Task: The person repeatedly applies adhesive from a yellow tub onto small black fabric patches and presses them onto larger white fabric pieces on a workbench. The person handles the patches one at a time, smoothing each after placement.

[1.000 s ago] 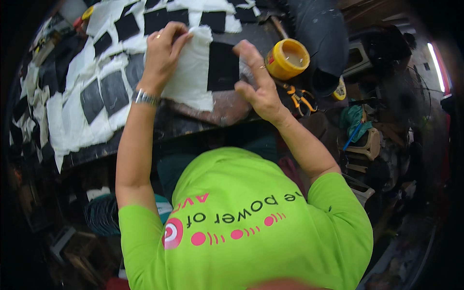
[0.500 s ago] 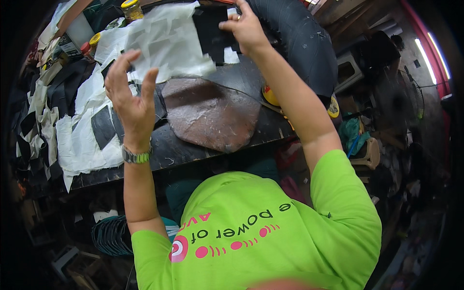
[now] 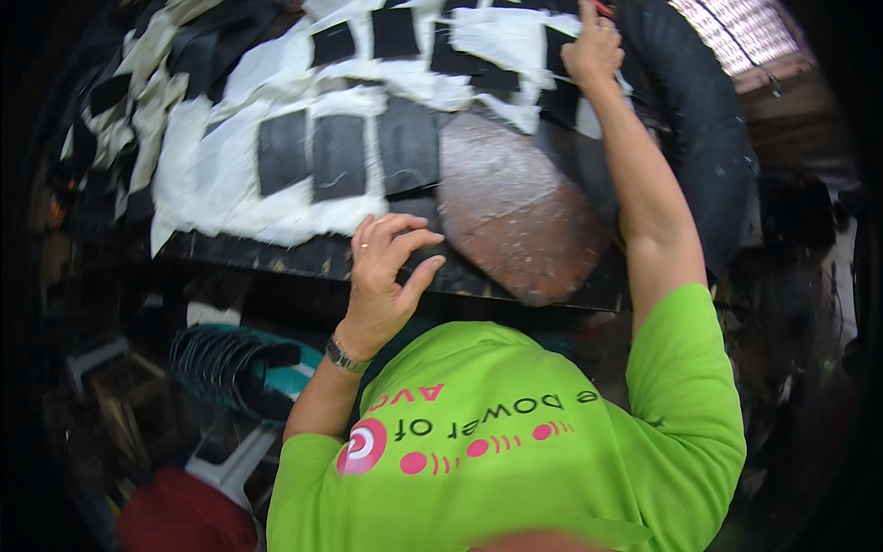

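My left hand [image 3: 391, 276] hovers over the table's near edge, fingers curved and apart, holding nothing. Just left of a brown, worn, slab-like board [image 3: 524, 212], it is close to a dark rubber-like patch [image 3: 409, 143]. Two more dark rectangular patches, one of them this patch [image 3: 338, 156], lie on white cloth [image 3: 267, 216]. Far to the right, my right hand [image 3: 593, 51] has its fingers bent at a small red thing [image 3: 602, 8] by the picture's top edge. That thing is mostly cut off, so its kind is unclear.
Black squares [image 3: 395, 33] lie on white sheets farther back. A big black inner tube [image 3: 690, 138] curves along the right side. Cloth and dark strips [image 3: 152, 110] are heaped at the left. Below the table are a teal bundle with black loops [image 3: 235, 368] and a grey stool [image 3: 235, 465].
The view has swung, shifting the table rightward. My left hand has come down from over the white cloth to the near edge. My right hand has reached the red thing; the white sheet has settled.
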{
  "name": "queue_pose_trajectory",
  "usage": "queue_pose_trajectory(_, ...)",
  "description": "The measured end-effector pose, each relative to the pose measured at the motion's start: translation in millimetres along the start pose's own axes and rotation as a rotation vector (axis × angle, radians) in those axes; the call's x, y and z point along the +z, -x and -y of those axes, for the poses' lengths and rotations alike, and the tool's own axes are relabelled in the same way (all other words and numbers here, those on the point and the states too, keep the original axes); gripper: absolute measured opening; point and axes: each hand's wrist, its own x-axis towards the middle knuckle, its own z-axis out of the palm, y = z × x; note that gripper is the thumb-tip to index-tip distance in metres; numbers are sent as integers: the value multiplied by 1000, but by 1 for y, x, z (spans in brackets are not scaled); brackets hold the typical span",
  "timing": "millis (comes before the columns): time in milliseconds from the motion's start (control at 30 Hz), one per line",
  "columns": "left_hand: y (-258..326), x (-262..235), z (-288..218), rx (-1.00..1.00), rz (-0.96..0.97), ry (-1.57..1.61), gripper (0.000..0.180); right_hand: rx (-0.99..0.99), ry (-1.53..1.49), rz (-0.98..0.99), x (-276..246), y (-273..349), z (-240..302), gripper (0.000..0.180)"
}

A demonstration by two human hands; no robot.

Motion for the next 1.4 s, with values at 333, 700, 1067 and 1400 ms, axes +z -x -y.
queue_pose_trajectory(333, 7, -56, 32, -147, -318, -121, 15, -811, -1050, 496, -123, 142, 197, 91)
queue_pose_trajectory(700, 27, -71, 65, -192, -92, -530, 42, -1254, -527, 427, -97, 153, 299, 81)
queue_pose_trajectory(1067, -11, -86, 82, -406, -116, -494, 79, -712, -1372, -118, -134, 68, 345, 69)
queue_pose_trajectory(1400, -42, -121, 104, -564, -337, 94, 77, -422, -1732, 382, -197, 29, 272, 75)
